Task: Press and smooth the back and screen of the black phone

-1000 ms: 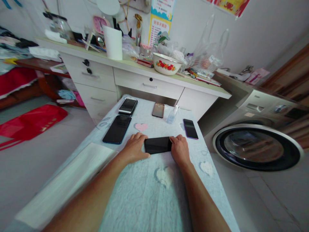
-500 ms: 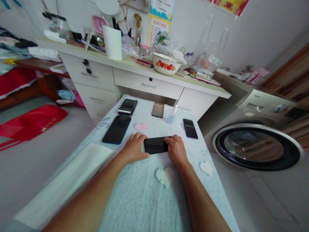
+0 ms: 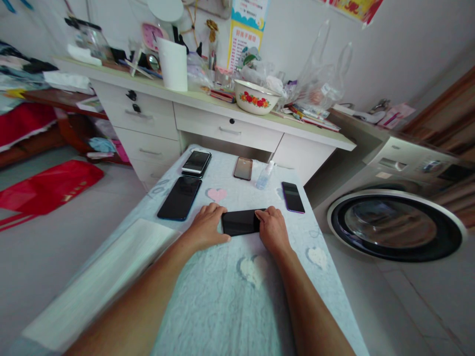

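A black smartphone [image 3: 240,223] lies sideways on the cloth-covered table between my hands, its dark screen up. My left hand [image 3: 208,225] grips its left end, thumb at the near edge and fingers at the far side. At the other end, my right hand [image 3: 272,228] is closed on the phone, with the thumb laid over the screen. Left of them rests a larger dark phone [image 3: 180,198], and behind it a stack of phones [image 3: 196,163]. Beyond my hands are a phone case [image 3: 243,168] and a clear spray bottle [image 3: 264,175]. A purple-edged phone [image 3: 293,197] lies to the right.
A white flat package [image 3: 104,277] lies along the table's left side, under my left forearm. Behind stands a white desk [image 3: 226,129] bearing a floral bowl [image 3: 257,97] and clutter. A washing machine [image 3: 393,212] is at right, a red bag [image 3: 52,187] on the floor at left.
My right hand has shifted very slightly to the right along the phone's end. Otherwise the scene looks the same.
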Motion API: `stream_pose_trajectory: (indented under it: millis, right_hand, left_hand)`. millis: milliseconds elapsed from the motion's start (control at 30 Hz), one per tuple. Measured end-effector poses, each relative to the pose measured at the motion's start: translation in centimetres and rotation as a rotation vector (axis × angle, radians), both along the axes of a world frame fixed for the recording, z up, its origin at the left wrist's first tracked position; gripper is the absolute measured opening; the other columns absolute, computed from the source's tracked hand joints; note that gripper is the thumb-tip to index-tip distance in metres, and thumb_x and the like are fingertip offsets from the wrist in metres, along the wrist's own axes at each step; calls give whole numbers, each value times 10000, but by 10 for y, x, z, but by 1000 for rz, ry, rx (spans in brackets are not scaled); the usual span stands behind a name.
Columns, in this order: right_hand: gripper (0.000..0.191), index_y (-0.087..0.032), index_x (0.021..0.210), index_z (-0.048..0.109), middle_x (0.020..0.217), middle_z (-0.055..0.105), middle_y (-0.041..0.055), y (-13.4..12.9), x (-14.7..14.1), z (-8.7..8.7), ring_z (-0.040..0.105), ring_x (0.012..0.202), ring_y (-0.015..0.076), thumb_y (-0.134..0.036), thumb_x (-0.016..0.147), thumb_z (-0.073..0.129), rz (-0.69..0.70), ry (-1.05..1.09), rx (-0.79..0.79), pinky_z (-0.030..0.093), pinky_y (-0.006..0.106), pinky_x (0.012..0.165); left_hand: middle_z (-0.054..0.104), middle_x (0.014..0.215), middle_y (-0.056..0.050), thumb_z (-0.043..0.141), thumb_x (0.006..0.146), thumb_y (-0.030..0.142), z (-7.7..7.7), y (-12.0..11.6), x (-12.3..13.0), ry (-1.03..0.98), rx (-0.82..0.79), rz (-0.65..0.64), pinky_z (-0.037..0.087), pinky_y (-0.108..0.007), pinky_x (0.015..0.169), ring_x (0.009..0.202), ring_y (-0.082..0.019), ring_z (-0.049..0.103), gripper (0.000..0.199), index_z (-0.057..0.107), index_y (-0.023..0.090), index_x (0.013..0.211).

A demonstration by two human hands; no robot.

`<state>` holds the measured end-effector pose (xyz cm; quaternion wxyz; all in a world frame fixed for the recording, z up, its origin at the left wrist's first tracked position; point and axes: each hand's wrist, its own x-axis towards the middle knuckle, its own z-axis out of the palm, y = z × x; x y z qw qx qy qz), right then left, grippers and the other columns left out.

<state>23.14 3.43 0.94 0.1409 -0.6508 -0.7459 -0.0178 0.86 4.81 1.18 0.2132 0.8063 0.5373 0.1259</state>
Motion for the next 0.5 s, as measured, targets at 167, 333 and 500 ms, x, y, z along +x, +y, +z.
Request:
stream_pose_trajectory:
  millis: [167, 333, 500]
  right_hand:
    - [307, -243, 1042, 706, 866, 554, 77, 1, 3, 1, 458, 849, 199, -148, 909, 446, -69, -35, -3, 312, 280, 775]
    - [293, -229, 986, 710, 864, 552, 76, -1, 1, 1, 457, 839, 195, -141, 911, 440, -50, -34, 1, 316, 277, 770]
    - [294, -227, 1042, 700, 877, 553, 79, -2, -5, -1, 466, 856, 198, -151, 914, 447, 21, -3, 8, 329, 278, 777]
  left_hand:
    - [479, 1197, -84, 703, 600, 403, 2, -1, 0, 1, 1, 2, 379, -373, 973, 1119, -291, 447, 665, 485, 213, 1198]
    - [479, 1202, -85, 703, 599, 410, 2, -1, 0, -2, 0, 0, 374, -376, 981, 1126, -294, 446, 668, 487, 209, 1198]
    - [483, 1194, -91, 698, 603, 397, 2, 0, 0, -4, 2, -2, 383, -377, 971, 1116, -292, 449, 661, 491, 193, 1196]
